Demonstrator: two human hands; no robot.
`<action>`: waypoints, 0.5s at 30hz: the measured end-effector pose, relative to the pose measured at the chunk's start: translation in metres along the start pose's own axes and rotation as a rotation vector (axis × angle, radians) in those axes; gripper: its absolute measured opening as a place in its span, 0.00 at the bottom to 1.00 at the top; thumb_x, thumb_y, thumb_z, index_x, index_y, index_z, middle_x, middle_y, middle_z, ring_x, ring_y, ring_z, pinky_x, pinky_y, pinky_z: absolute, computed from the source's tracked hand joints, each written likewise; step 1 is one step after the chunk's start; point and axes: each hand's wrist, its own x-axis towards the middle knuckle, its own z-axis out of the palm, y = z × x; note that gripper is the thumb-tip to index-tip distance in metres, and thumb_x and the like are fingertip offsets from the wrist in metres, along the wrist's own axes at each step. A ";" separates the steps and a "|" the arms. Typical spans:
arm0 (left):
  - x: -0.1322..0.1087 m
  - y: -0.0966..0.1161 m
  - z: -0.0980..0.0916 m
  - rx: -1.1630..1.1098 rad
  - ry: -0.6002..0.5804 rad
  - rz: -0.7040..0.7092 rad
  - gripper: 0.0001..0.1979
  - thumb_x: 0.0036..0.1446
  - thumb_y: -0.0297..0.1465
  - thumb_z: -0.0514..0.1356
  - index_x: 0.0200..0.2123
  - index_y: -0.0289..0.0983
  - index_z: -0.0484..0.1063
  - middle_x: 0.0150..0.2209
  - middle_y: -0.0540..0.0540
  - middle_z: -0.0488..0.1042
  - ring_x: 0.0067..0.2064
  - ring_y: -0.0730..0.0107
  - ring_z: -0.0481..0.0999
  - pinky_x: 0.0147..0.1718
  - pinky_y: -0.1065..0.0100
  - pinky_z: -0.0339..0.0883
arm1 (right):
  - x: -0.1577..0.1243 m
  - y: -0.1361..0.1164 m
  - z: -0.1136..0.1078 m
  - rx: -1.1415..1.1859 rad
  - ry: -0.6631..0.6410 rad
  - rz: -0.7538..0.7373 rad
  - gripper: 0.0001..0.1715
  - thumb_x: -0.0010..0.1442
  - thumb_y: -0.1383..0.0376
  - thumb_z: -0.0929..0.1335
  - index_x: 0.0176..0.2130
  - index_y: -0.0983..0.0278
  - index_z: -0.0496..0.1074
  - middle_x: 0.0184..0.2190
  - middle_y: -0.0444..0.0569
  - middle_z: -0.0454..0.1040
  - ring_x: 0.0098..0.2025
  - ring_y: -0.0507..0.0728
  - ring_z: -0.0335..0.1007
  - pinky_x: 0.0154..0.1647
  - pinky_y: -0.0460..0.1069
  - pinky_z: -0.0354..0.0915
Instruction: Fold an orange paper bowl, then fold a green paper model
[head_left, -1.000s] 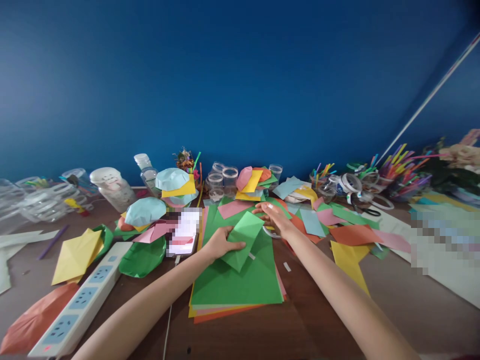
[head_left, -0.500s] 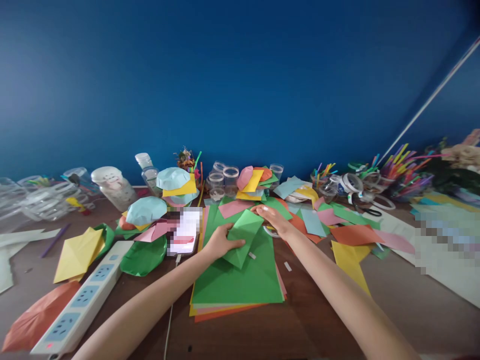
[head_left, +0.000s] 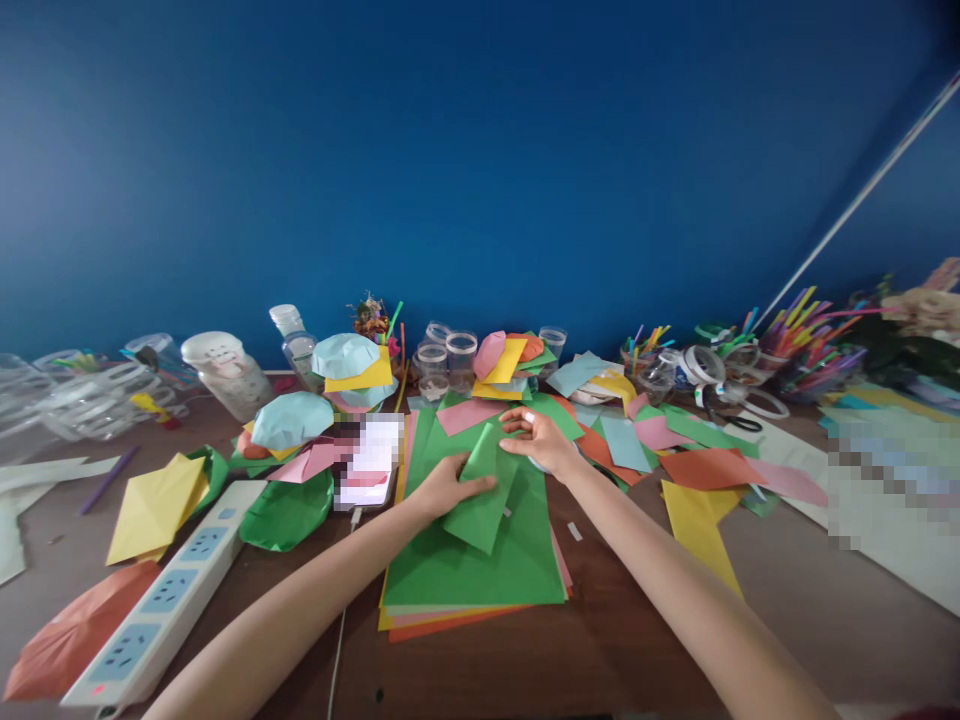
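Two hands: one left hand (head_left: pixel 444 488), one right hand (head_left: pixel 541 438). One green fold (head_left: pixel 484 495) and one paper stack (head_left: pixel 465 575). One power strip (head_left: pixel 161 600). One phone (head_left: pixel 367 465). Two pale blue domes (head_left: pixel 345 355) (head_left: pixel 291 420). Four clear cups (head_left: pixel 435 333) (head_left: pixel 431 360) (head_left: pixel 460 350) (head_left: pixel 552 340). One white jar (head_left: pixel 225 372). One pair of scissors (head_left: pixel 731 420). One yellow fold (head_left: pixel 154 505). One green dish (head_left: pixel 285 515).

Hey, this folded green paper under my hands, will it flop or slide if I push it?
Probably light and a bit floppy: the folded green paper looks like one thin sheet, its top edge at the right hand. It may slide easily, since it lies on a smooth stack of sheets; the left hand pins it. Creases likely stiffen it.
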 end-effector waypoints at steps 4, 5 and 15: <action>0.002 0.000 -0.002 -0.125 0.005 -0.038 0.22 0.45 0.43 0.64 0.39 0.32 0.71 0.32 0.44 0.77 0.32 0.61 0.77 0.32 0.64 0.71 | -0.003 -0.005 0.009 -0.029 -0.017 -0.058 0.23 0.42 0.63 0.74 0.39 0.63 0.67 0.33 0.47 0.70 0.39 0.55 0.69 0.38 0.50 0.66; 0.003 -0.001 -0.002 -0.132 0.015 -0.036 0.22 0.44 0.43 0.64 0.38 0.32 0.71 0.31 0.45 0.77 0.30 0.61 0.77 0.31 0.64 0.71 | -0.004 -0.006 0.012 -0.023 -0.008 -0.065 0.22 0.42 0.63 0.74 0.39 0.63 0.67 0.33 0.46 0.70 0.39 0.55 0.69 0.38 0.50 0.66; 0.005 -0.004 -0.006 -0.181 0.199 0.005 0.21 0.43 0.40 0.66 0.36 0.31 0.72 0.31 0.44 0.78 0.30 0.61 0.77 0.31 0.63 0.72 | -0.006 0.011 0.032 0.130 0.195 0.026 0.24 0.40 0.61 0.74 0.37 0.62 0.65 0.22 0.38 0.65 0.23 0.49 0.63 0.24 0.45 0.59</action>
